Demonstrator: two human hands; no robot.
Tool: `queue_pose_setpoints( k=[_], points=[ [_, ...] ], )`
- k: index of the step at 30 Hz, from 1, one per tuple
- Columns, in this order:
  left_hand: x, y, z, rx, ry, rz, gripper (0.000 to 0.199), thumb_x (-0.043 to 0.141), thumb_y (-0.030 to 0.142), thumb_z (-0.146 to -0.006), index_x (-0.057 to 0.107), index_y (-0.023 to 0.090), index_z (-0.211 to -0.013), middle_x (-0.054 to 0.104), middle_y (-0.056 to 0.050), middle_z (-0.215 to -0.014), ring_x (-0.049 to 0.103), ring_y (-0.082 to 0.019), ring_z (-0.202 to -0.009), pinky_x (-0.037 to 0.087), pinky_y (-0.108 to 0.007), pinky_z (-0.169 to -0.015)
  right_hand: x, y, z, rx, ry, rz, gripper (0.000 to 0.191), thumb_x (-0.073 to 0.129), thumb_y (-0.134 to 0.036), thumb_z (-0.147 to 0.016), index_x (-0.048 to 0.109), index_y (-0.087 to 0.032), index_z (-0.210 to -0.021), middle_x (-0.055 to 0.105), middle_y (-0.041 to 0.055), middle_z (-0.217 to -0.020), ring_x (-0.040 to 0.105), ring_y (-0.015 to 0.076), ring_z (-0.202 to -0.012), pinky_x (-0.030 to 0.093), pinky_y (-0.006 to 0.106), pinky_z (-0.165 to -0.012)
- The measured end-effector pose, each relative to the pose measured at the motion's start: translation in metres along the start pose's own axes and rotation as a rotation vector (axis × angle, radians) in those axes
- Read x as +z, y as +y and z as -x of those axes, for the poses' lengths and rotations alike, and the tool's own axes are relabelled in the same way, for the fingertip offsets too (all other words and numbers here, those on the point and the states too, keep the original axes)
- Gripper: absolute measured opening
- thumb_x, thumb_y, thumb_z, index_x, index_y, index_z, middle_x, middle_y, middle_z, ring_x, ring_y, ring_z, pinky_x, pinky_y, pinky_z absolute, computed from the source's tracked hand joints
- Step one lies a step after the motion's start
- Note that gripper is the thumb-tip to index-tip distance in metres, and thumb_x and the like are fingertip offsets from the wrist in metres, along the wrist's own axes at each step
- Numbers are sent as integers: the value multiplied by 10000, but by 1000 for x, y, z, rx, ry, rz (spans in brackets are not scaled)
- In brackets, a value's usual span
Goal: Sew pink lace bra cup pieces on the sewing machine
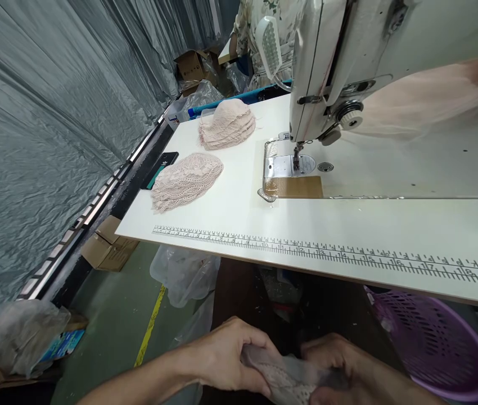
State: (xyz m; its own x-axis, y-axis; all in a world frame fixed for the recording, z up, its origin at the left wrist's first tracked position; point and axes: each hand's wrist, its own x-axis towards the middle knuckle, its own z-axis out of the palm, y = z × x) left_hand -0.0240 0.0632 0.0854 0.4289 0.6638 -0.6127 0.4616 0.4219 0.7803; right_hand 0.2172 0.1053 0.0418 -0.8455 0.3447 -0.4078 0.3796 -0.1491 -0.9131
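Note:
Low over my lap, below the table's front edge, both hands hold a pale pinkish-grey lace fabric piece (pixel 286 383). My left hand (pixel 233 357) is closed round its left end, thumb below and fingers above. My right hand (pixel 336 365) grips the right end, its fingers partly hidden and a little blurred. On the white sewing table (pixel 230 216) lie two stacks of pink lace pieces, a nearer stack (pixel 186 181) and a farther stack (pixel 227 125). The sewing machine (pixel 315 79) stands at the right, its presser foot (pixel 297 157) over the metal needle plate.
Sheer pink fabric (pixel 437 101) lies behind the machine's arm. A dark phone (pixel 161 170) rests at the table's left edge. A purple basket (pixel 437 337) stands low at the right. Cardboard boxes (pixel 110 244) and plastic bags (pixel 186 273) are below at the left.

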Motion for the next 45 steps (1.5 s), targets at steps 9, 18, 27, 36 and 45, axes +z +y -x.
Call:
queue_pose_setpoints(
  k=[9,18,27,36,45],
  points=[
    [6,2,-6,-107,-57,160,512,820,564,-558,766,138,-837,505,38,-608,382,-69,-566,309,-170,-504,-1,3,0,26,20,-2,309,675,-521,-756,660,-213,-744,599,6,-825,551,221,-888,399,316,-788],
    [7,5,-9,-27,-35,208,454,864,519,-512,785,172,-794,527,34,-642,412,-65,-571,302,-182,-514,-5,2,-3,-16,-24,-102,358,705,-529,-728,613,-188,-672,529,-34,-715,493,135,-705,341,234,-612],
    [8,2,-6,-8,-18,127,405,816,479,-618,772,125,-811,526,33,-625,395,-64,-561,256,-190,-484,-3,-2,-8,-47,-28,-147,355,690,-500,-765,589,-184,-642,479,-50,-660,448,114,-661,313,229,-598],
    [7,4,-7,1,-35,116,372,810,458,-635,775,132,-811,504,42,-613,386,-61,-549,242,-193,-472,0,-11,-11,-69,-75,-192,317,684,-460,-748,569,-185,-639,511,-30,-703,493,139,-707,339,239,-636],
    [4,-8,-2,36,-31,93,436,873,461,-538,753,123,-785,498,54,-640,419,-72,-604,263,-188,-511,-6,3,-2,-14,-1,-206,309,691,-456,-764,599,-180,-658,526,-21,-750,499,149,-736,331,257,-649]
  ],
)
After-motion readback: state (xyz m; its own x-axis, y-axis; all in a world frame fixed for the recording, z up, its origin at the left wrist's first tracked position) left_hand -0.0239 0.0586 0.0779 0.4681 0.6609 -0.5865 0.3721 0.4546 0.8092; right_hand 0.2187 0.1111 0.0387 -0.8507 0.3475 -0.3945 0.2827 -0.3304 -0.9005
